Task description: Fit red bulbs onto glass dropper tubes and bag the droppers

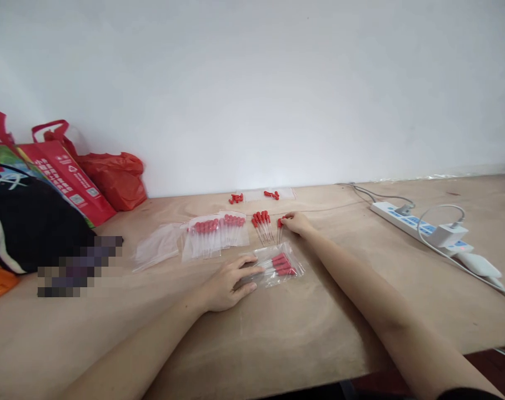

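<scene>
A clear plastic bag (299, 259) holding several red-bulbed droppers (282, 264) lies flat on the table. My left hand (231, 282) rests at its left end, fingers spread and touching the plastic. Farther back, my right hand (297, 223) is closed around the red bulb of a glass dropper (279, 226); its fingers partly hide the bulb. Just left of it is a loose row of droppers (261, 221), bulbs pointing away from me. Zip bags (202, 244) with more red-bulbed droppers overlap to the left.
Flat clear bags (158, 247) lie farther left. Near the wall are loose red bulbs (236, 198) and another clear bag (254, 195). A white power strip (406, 219) with plugs and cables runs along the right. Red shopping bags (69, 178) and a black bag (31, 222) stand left.
</scene>
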`<action>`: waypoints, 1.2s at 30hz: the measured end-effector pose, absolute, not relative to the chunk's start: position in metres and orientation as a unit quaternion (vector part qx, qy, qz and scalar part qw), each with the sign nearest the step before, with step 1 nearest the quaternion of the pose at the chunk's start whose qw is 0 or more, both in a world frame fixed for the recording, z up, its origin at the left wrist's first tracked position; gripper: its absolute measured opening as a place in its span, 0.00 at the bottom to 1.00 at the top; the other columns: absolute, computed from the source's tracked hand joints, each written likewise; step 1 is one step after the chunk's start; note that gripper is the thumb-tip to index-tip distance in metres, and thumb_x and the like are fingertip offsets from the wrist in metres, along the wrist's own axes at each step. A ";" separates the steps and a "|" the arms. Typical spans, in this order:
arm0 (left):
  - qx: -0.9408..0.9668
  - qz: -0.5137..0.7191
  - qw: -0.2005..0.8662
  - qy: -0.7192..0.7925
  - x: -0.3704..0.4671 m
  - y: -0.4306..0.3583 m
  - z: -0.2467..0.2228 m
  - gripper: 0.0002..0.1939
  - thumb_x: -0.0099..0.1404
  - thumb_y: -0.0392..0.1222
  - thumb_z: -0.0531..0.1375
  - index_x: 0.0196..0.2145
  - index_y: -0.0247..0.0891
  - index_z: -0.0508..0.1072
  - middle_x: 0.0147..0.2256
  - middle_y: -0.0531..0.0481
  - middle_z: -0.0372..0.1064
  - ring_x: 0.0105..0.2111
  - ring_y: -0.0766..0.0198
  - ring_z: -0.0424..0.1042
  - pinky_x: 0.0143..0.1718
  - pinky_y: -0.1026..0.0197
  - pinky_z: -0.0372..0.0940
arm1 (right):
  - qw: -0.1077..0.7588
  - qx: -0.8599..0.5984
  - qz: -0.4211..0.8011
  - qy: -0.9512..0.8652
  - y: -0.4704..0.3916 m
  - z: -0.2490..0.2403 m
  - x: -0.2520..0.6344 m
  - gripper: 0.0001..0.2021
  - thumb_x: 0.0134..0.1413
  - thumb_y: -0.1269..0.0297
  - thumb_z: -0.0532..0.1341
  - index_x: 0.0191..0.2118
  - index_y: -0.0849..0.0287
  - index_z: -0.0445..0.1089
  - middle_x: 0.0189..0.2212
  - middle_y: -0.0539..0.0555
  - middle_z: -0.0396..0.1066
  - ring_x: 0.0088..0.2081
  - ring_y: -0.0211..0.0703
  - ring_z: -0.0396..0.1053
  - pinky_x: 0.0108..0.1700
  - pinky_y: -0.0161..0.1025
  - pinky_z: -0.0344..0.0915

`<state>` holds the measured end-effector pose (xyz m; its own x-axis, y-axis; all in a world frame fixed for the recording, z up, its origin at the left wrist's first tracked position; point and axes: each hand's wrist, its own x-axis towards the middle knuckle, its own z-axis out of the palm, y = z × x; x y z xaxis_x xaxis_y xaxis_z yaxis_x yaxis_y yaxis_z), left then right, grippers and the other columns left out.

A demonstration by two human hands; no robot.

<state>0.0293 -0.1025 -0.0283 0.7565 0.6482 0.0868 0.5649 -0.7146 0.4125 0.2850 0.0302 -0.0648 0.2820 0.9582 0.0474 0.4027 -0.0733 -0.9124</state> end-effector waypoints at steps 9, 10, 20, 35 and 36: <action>0.927 0.100 0.162 0.324 0.031 -0.104 -0.030 0.20 0.64 0.43 0.47 0.55 0.50 0.56 0.56 0.49 0.50 0.55 0.55 0.51 0.54 0.48 0.49 | 0.503 -0.616 0.397 -0.459 0.025 -0.062 0.291 0.07 0.37 0.64 0.61 0.20 0.60 0.62 0.10 0.44 0.56 0.12 0.29 0.51 0.14 0.30 0.48; 0.927 0.098 0.159 0.325 0.031 -0.104 -0.030 0.20 0.65 0.43 0.47 0.55 0.50 0.55 0.56 0.48 0.49 0.55 0.55 0.50 0.54 0.48 0.49 | 0.526 -0.604 0.400 -0.445 0.020 -0.061 0.295 0.07 0.39 0.63 0.60 0.22 0.59 0.61 0.12 0.45 0.58 0.13 0.30 0.53 0.15 0.30 0.50; 0.923 0.090 0.156 0.340 0.033 -0.104 -0.028 0.22 0.64 0.45 0.47 0.56 0.44 0.53 0.55 0.46 0.50 0.54 0.56 0.51 0.54 0.51 0.50 | 0.669 -0.500 0.401 -0.375 -0.062 -0.066 0.314 0.16 0.39 0.56 0.60 0.31 0.54 0.53 0.20 0.44 0.62 0.19 0.33 0.62 0.21 0.32 0.63; 0.920 0.110 0.156 0.343 0.033 -0.105 -0.028 0.24 0.64 0.45 0.48 0.57 0.43 0.48 0.56 0.47 0.50 0.54 0.57 0.52 0.54 0.52 0.49 | 0.478 -0.478 0.436 -0.594 -0.088 -0.064 0.289 0.16 0.34 0.54 0.65 0.26 0.62 0.67 0.21 0.50 0.68 0.22 0.35 0.63 0.26 0.34 0.61; 0.919 0.108 0.156 0.344 0.033 -0.105 -0.027 0.24 0.64 0.45 0.47 0.57 0.43 0.48 0.56 0.47 0.50 0.54 0.57 0.52 0.54 0.52 0.50 | 0.460 -0.474 0.433 -0.613 -0.088 -0.064 0.289 0.15 0.36 0.54 0.64 0.26 0.62 0.68 0.21 0.50 0.69 0.23 0.35 0.64 0.26 0.34 0.61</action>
